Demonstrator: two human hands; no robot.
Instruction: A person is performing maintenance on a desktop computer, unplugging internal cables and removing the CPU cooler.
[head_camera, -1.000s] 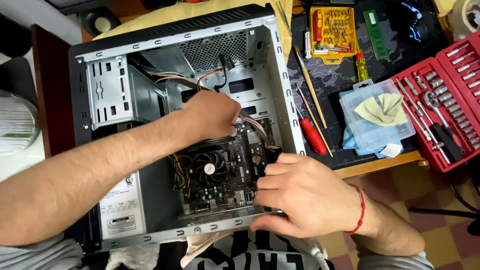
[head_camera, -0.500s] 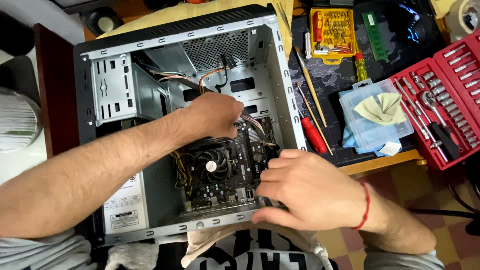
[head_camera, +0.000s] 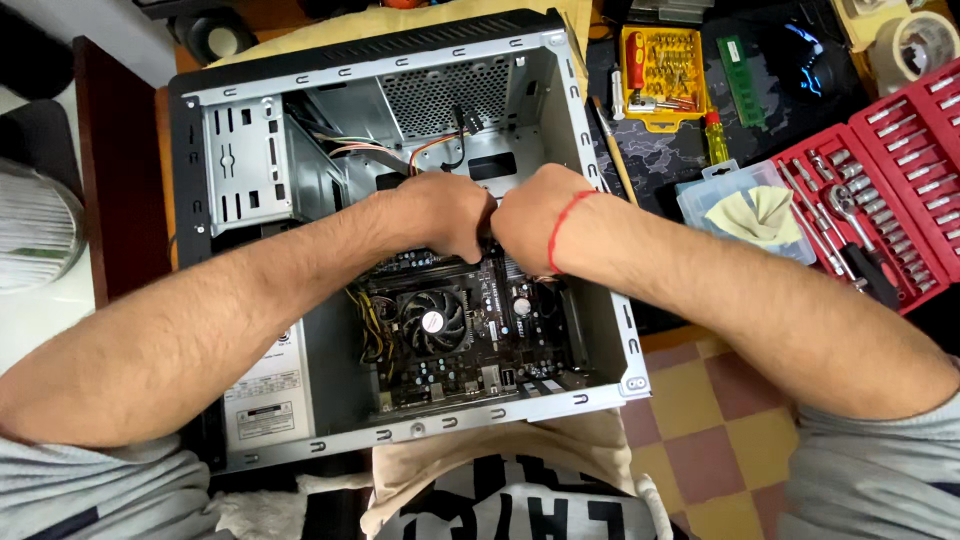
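An open grey computer case (head_camera: 600, 250) lies on its side on a table. Inside sits a dark motherboard (head_camera: 500, 350) with a black round cooler fan (head_camera: 433, 320). My left hand (head_camera: 440, 212) and my right hand (head_camera: 528, 212) are side by side inside the case, above the fan, fingers curled down over the upper part of the board where coloured wires (head_camera: 425, 150) run. What the fingers grip is hidden under the hands. A red thread band circles my right wrist (head_camera: 562, 225).
Right of the case lie a red socket tool set (head_camera: 900, 190), a clear plastic box with a yellow cloth (head_camera: 755, 215), a yellow bit case (head_camera: 665, 65), a green memory stick (head_camera: 742, 82), screwdrivers and tape rolls (head_camera: 925, 45). A checkered floor shows below right.
My right hand has moved from the case's lower right edge up to the middle, beside my left hand. The view has shifted slightly.
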